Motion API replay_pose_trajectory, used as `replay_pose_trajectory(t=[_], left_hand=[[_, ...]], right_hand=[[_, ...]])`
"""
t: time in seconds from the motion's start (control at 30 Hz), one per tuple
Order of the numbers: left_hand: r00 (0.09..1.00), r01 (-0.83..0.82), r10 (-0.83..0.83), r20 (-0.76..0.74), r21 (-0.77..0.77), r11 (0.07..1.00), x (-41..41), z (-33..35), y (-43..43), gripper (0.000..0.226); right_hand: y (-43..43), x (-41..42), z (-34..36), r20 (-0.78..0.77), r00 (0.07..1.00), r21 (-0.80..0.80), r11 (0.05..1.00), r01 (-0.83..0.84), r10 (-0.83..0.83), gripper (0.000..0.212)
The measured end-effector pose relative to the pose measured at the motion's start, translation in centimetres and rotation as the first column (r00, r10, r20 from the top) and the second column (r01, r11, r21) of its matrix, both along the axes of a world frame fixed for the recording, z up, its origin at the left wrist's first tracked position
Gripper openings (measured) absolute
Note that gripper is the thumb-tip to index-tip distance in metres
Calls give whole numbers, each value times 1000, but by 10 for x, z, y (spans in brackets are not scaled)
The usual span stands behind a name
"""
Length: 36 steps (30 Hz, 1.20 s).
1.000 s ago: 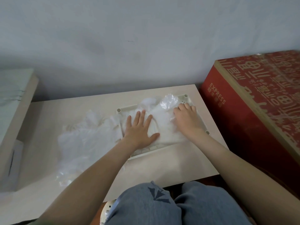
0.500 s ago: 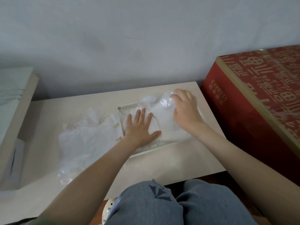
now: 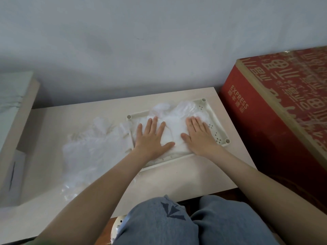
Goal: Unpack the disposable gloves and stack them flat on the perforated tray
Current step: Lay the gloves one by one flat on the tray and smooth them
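Tabletop tray (image 3: 200,107), gloves (image 3: 172,129) beneath both grips (image 3: 153,137) (image 3: 199,137)

A pale wood-grain table (image 3: 177,181) stands against a grey-white wall (image 3: 141,50) at 12 o'clock. At 3 o'clock, just beside it, sits a red carton (image 3: 276,124) printed "EXPRESS". At 9 o'clock stands a pale board-edged unit (image 3: 16,110). At 6 o'clock, below the table's edge, a white round object (image 3: 118,225) partly shows.

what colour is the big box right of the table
Red box with gold lettering and patterns, clearest in the head view.
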<state>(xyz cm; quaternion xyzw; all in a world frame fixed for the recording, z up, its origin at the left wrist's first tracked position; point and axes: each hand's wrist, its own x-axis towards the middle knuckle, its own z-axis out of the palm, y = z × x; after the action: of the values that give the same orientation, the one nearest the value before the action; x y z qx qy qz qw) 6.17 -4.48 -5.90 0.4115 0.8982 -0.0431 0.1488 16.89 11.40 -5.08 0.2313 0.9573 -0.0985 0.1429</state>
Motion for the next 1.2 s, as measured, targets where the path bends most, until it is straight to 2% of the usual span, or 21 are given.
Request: replay_pose_trajectory(t=[0.17,0.27,0.37,0.43,0.53,0.6,0.67,0.73,0.77,0.93,1.03,1.13,1.2], left_hand=[[999,-7,5,38,40,999,1,6,1,84],[998,46,-55,29,236,971,-1,22,-7,78],[976,215,-180,-120,445,870,-9,40,-33,57],[965,244,-146,-219,537,808,-16,43,-62,39],[980,118,-5,-198,564,817,-22,40,-111,25],[986,0,82,-142,500,866,-25,37,-140,28],[984,-150,175,-38,356,922,-28,37,-166,45],[975,-218,221,7,193,957,-30,33,-181,57],[974,-225,225,19,164,961,-30,30,-187,57],[966,-259,256,49,279,925,-30,24,-201,27],[962,-265,273,27,340,902,-32,26,-200,21],[941,-308,339,13,455,836,-33,34,-196,21],[920,-329,392,13,569,754,-31,45,-190,20]], right_hand=[[5,1,7,6,1000,13,1000,26,-26,65],[-2,-4,18,-112,994,96,995,18,-8,59],[-10,-13,39,-226,970,183,982,-47,89,51],[-20,-21,53,-262,951,218,970,-105,162,49],[-43,-30,66,-278,900,251,930,-269,336,51],[-61,-36,70,-244,878,200,907,-371,413,52],[-81,-44,71,-177,860,116,877,-465,479,49],[-96,-50,71,-107,849,35,855,-517,518,46],[-100,-52,71,-86,848,6,851,-525,524,44],[-108,-54,76,-83,883,-90,879,-468,462,39],[-107,-53,82,-91,906,-169,890,-423,413,35],[-108,-50,91,-130,957,-391,873,-290,259,28],[-111,-51,96,-117,991,-629,767,-128,69,32]])
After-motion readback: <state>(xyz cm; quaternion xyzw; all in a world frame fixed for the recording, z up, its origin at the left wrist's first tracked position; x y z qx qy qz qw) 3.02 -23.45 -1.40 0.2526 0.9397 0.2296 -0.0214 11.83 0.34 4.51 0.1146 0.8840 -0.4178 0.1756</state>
